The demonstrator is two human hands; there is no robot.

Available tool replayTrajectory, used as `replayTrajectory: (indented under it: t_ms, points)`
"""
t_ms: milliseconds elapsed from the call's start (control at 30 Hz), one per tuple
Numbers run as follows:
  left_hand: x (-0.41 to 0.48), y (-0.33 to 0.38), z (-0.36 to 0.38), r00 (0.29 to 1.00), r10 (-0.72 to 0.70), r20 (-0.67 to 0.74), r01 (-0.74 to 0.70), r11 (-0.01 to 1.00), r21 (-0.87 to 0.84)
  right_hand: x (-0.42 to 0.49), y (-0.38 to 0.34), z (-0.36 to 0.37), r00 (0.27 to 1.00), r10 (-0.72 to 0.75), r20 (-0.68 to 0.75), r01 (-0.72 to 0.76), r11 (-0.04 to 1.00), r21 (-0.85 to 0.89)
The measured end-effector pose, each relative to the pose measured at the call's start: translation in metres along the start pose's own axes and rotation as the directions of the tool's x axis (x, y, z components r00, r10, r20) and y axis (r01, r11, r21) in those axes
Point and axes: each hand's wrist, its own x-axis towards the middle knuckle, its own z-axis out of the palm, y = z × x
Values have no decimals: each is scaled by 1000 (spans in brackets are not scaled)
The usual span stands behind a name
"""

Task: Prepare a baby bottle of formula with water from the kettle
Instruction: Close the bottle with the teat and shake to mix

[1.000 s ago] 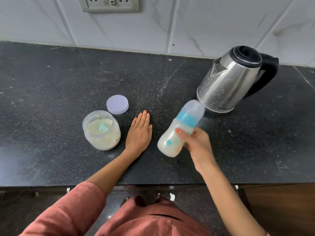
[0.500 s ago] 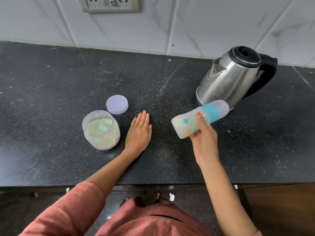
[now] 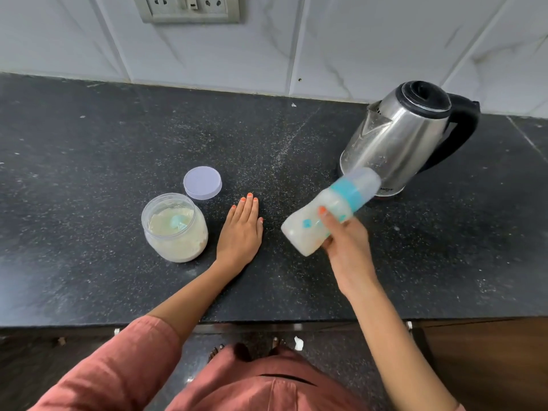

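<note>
My right hand (image 3: 345, 246) grips a capped baby bottle (image 3: 329, 210) with a teal collar and milky liquid inside. It is tilted above the counter, cap end pointing up-right toward the steel kettle (image 3: 397, 140). The bottle is motion-blurred. My left hand (image 3: 241, 232) lies flat, palm down, on the black counter (image 3: 89, 161), holding nothing. Just left of it stands an open clear jar of formula powder (image 3: 175, 228) with a teal scoop inside. The jar's lilac lid (image 3: 202, 183) rests on the counter behind it.
The kettle has a black lid and handle and stands at the back right near the white tiled wall (image 3: 355, 40). A socket panel (image 3: 189, 8) is on the wall at top. The counter's front edge (image 3: 267, 321) runs just below my forearms.
The bottle keeps swinging in my right hand: steeply tilted a second ago, nearly horizontal half a second ago, now tilted again and lower. My left hand, jar, lid and kettle have not moved.
</note>
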Motion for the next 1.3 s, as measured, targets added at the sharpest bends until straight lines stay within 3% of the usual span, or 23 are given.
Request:
replayTrajectory:
  t_ms: [67,133,267,333,467,533,667,733,867,933,1067,1133,1300]
  points:
    - [1,0,0,1000,-3,-2,3,1000,-12,-12,7,0,986,87,145,-51,970,-238]
    - [1,1,0,1000,-6,2,6,1000,-5,-13,5,-2,978,109,180,-51,953,-300]
    - [0,-1,0,1000,5,-11,-5,1000,6,8,-10,-3,999,0,-43,8,983,183]
    - [0,0,0,1000,7,-10,-7,1000,4,11,-8,-3,997,-23,-77,41,972,233]
    - [2,0,1,1000,0,-4,0,1000,7,-9,5,-2,986,98,137,-75,983,-165]
    - [2,0,1,1000,0,-3,0,1000,7,-9,4,-4,984,99,147,-63,970,-233]
    - [0,0,0,1000,4,-8,-4,1000,12,10,-9,-5,998,-1,-67,13,984,180]
    - [0,0,0,1000,4,-5,-4,1000,13,12,-8,-3,995,-22,-95,43,975,220]
    - [1,0,0,1000,-2,2,2,1000,21,-8,3,0,991,70,113,-44,975,-216]
    - [1,0,-1,1000,-4,7,4,1000,22,-11,1,-2,986,80,147,-33,955,-296]
    - [0,0,-1,1000,2,-3,-2,1000,16,8,-14,-3,999,-10,-49,17,989,144]
    - [0,1,-1,1000,0,0,0,1000,15,10,-14,-1,996,-26,-81,44,973,225]
    - [1,0,-2,1000,-6,20,6,1000,19,-10,-1,0,986,99,135,-74,981,-179]
